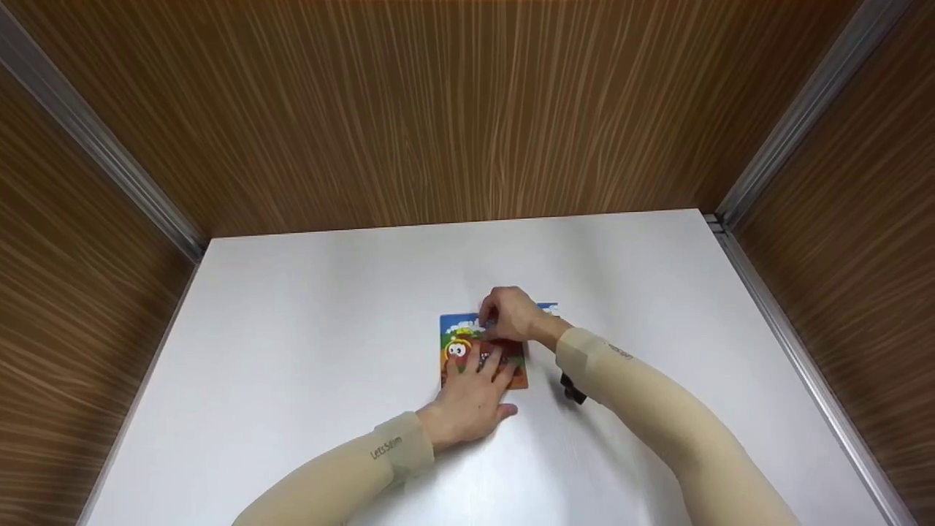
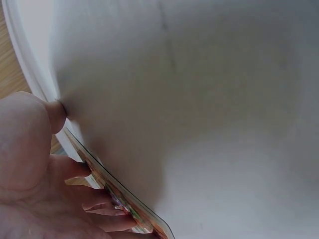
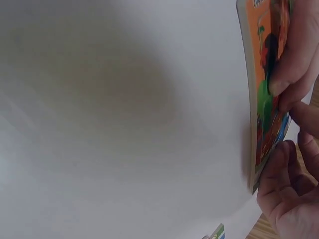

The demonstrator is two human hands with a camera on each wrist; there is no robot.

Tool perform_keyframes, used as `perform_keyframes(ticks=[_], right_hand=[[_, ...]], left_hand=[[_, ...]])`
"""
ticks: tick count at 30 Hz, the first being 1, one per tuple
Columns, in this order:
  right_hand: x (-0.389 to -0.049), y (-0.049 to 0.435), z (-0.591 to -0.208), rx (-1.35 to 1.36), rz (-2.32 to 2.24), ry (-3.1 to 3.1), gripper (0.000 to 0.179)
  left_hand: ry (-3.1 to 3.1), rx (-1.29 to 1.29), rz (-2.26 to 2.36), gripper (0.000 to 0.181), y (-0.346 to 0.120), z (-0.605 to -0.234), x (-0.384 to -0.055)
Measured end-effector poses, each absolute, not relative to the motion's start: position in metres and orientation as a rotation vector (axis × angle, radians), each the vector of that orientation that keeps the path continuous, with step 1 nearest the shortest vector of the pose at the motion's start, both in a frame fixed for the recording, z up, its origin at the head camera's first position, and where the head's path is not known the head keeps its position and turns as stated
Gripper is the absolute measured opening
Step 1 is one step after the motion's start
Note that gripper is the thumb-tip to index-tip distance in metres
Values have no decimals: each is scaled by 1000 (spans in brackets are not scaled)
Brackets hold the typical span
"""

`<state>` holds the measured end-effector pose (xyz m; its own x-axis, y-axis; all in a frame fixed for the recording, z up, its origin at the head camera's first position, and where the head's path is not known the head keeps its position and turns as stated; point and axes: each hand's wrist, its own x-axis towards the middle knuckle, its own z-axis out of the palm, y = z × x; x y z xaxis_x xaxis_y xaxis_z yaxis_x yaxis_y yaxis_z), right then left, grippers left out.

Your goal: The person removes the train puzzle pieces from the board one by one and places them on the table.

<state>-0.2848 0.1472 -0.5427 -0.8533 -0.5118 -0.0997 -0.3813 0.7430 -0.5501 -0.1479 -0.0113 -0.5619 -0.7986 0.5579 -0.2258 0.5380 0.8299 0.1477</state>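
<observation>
A thin, colourful cartoon picture board [image 1: 462, 321] lies on the white table; its edge shows in both wrist views. My left hand [image 1: 471, 402] presses on its lower part with spread fingers, the thumb off to the side. At the board's upper edge my right hand [image 1: 511, 314] curls its thumb and index finger. In the right wrist view, a small dark blue piece [image 3: 285, 127] shows between those fingers; I cannot tell whether it is loose. The left hand [image 3: 299, 55] also appears there, fingertips on the picture.
A second colourful board [image 1: 548, 305] lies just right of the first, mostly behind my right hand; its corner [image 3: 218, 232] appears low in the right wrist view. A small black device [image 1: 573, 389] is under the right forearm. Wood-grain walls [image 1: 438, 109] enclose the white table [image 1: 329, 307].
</observation>
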Motion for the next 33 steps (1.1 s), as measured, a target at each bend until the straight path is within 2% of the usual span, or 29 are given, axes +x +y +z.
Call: perform_keyframes(ticks=[4,13,21,33], right_hand=[[-282,147,-542,-706,-755,2720,32],[-287,149,-545,-629,-818,2674,34],[-283,151,-546,-598,-991,2669,12],[-287,153,-545,-400,-1178,2533,11]], left_hand=[[2738,833,122,78,-11,-561,-147],[2739,844,140,78,-11,-561,-147],[2766,859,67,77,-11,-563,-149],[2749,842,71,78,-10,-559,-148]])
